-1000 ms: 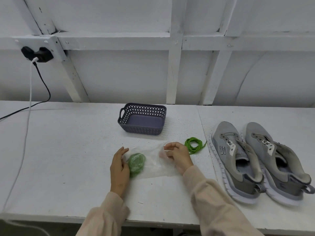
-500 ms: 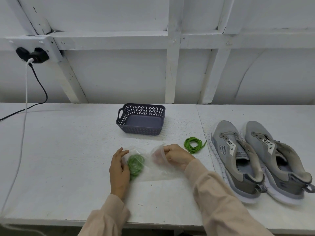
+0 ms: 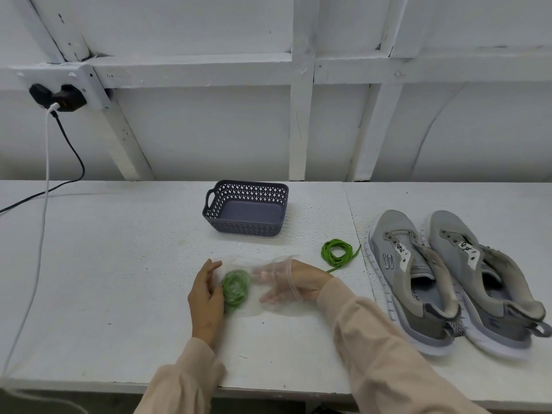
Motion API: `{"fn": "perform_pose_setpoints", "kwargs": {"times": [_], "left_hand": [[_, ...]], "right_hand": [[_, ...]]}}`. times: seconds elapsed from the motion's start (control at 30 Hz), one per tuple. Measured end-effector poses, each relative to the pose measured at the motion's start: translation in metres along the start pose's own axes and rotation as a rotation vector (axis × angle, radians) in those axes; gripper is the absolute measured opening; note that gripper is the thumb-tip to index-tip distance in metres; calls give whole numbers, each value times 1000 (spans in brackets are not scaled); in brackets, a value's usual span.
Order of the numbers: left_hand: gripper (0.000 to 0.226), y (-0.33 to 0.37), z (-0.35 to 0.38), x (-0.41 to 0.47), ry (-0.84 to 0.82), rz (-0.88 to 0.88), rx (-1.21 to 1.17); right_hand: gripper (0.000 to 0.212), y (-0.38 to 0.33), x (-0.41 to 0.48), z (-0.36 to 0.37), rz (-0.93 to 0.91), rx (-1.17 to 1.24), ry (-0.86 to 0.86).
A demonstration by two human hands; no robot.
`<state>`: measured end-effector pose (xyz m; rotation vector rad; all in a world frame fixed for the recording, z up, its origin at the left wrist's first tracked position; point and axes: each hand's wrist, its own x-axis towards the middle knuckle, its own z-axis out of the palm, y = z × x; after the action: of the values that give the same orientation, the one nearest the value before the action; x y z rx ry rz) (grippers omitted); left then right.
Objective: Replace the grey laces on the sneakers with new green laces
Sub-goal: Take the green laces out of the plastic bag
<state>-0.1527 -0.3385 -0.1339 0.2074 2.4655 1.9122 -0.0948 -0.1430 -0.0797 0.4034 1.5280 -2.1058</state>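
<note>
White table (image 3: 119,279), right hand (image 3: 295,282) inside plastic bag (image 3: 257,306)

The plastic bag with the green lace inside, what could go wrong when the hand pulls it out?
The coiled lace might unwind and tangle as the right hand, which is inside the thin bag, drags it out. The bag could cling or tear. The sleeve might also sweep the loose lace lying close by.
</note>
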Motion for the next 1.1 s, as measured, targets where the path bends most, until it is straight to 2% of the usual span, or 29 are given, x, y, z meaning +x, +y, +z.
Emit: {"fn": "perform_pose_setpoints", "kwargs": {"times": [0.1, 0.27, 0.33, 0.43, 0.57, 0.73, 0.8, 0.87, 0.9, 0.97, 1.03, 1.07, 1.1], "left_hand": [[39, 4, -4, 5, -4, -119, -154], [44, 16, -13, 6, -140, -93, -239], [45, 19, -15, 4, -169, -96, -245], [50, 22, -14, 1, -210, -143, -247], [53, 23, -11, 1, -263, -232, -286], [56, 28, -8, 5, -302, -268, -357], [56, 31, -4, 6, -337, -268, -393], [60, 34, -1, 8, -383, -258, -419], [63, 35, 1, 8, -403, -252, -430], [67, 38, 6, 9, -429, -244, -439], [67, 38, 12, 10, -427, -246, -429], [65, 38, 15, 10, -415, -247, -424], [61, 39, 17, 11, -397, -249, -412]], "right_hand": [[48, 2, 2, -1, -13, 16, 64], [37, 7, 7, 0, -37, 129, 138], [32, 7, 11, 1, -50, 23, 146], [9, 3, 14, 4, -77, -197, 156], [13, -1, 12, 8, -76, -316, 144], [15, -3, 11, 10, -112, -505, 288], [10, -4, 15, 13, -62, -677, 312], [23, -14, 6, 31, -103, -1221, 307], [27, -21, 2, 36, -92, -1364, 301], [28, -20, 7, 32, -79, -1369, 297], [31, -17, 4, 23, 13, -1278, 289], [25, -17, 4, 21, -31, -1104, 321], [17, -21, 2, 23, -115, -1110, 374]]}}
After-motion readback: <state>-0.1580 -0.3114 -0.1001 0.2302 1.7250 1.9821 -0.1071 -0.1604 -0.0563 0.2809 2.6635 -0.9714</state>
